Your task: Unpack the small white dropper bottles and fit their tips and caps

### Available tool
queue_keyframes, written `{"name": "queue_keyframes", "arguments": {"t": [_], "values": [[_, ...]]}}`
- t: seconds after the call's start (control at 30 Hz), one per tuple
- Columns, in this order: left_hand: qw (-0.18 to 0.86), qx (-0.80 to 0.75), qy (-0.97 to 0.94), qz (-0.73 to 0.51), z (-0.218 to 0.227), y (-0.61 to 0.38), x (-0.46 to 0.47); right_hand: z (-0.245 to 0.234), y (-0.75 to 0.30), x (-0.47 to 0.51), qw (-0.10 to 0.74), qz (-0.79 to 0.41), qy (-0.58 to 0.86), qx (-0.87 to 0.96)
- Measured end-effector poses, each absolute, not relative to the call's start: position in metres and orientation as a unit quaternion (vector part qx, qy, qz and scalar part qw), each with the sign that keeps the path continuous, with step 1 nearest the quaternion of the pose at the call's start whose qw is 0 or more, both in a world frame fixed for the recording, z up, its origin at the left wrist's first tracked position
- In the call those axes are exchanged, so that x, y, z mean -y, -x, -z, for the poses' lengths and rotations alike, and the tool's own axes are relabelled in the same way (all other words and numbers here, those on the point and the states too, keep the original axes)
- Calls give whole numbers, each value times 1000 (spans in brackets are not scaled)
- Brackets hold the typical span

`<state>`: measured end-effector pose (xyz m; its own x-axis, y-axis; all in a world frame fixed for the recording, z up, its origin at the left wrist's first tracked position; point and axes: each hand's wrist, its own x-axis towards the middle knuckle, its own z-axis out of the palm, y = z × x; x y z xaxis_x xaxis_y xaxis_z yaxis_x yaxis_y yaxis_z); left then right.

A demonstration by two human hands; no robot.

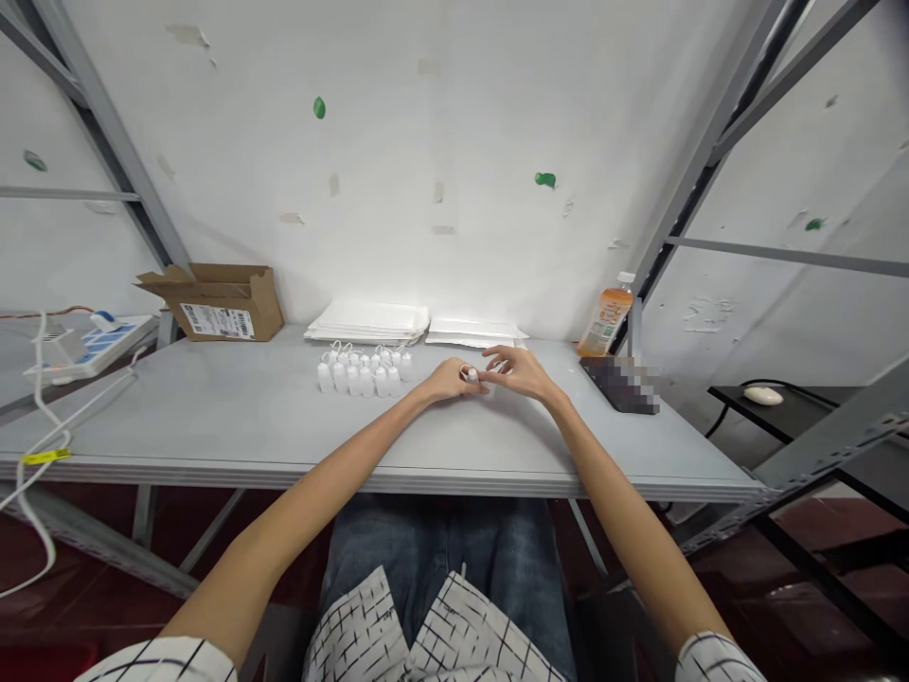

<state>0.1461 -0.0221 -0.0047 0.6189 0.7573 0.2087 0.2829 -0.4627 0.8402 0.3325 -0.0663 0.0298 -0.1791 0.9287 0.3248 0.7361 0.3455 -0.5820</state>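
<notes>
Grey tabletop [213, 417], and all the action is at its centre! The left hand [447, 381] has its fingers curled in, pinching a small white bottle [472, 376], while the right hand [517, 369] comes across with its fingers slightly spread, tips right at that bottle, though whether they grip it is impossible to tell. Both hands work well in from the near edge [383, 481]. Just beside the left hand stands a tight cluster of white bottles [362, 379], upright with looped tops. Beyond them, toward the far edge, sit two stacks of white mailers [367, 322]. Far left, a cardboard box [220, 305] perches well away from the hands; far right, an orange drink bottle [606, 317] stands behind a dark, pixelated flat object [617, 385], which lies just past the right hand's reach.
</notes>
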Motion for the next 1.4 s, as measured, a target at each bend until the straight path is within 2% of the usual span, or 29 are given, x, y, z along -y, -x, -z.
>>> {"name": "queue_keyframes", "arguments": {"t": [0.23,0.47,0.8,1.4], "values": [[373,-345,-810,-293,7,-145,17,-31,-347,64,312,-292,536,728],[340,-349,-827,-280,2,-144,18,-31,-341,66,303,-358,495,732],[284,-325,-864,-260,0,-145,20,-26,-337,64,300,-376,482,732],[343,-303,-852,-253,-1,-143,21,-26,-333,67,322,-445,491,676]]}}
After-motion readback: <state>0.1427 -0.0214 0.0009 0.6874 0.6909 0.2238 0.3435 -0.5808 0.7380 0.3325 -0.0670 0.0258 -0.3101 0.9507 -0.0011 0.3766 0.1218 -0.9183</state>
